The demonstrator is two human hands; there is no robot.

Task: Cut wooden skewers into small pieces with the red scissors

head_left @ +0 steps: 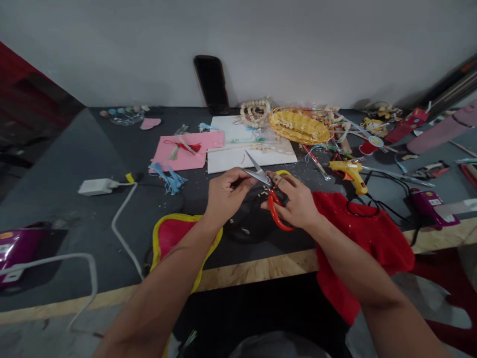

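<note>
Red-handled scissors (276,211) are in my right hand (298,199), their blades parted and pointing up and to the left. My left hand (228,194) is closed in a pinch right beside the blades; whatever is between its fingertips is too small to make out. Both hands are above the dark table (122,268), in front of a white board (253,159). Small pale bits lie on the table below the scissors. Left of the board, a pink sheet (164,154) carries a red tassel (192,147), with a light blue tassel (169,180) at its front edge.
A yellow wicker basket (298,130) and beaded strands (255,113) stand behind the board. To the right are a yellow glue gun (350,173), a red thread spool (370,145) and red cloth (357,228). A phone (211,84) leans on the wall; a white charger (97,187) lies left.
</note>
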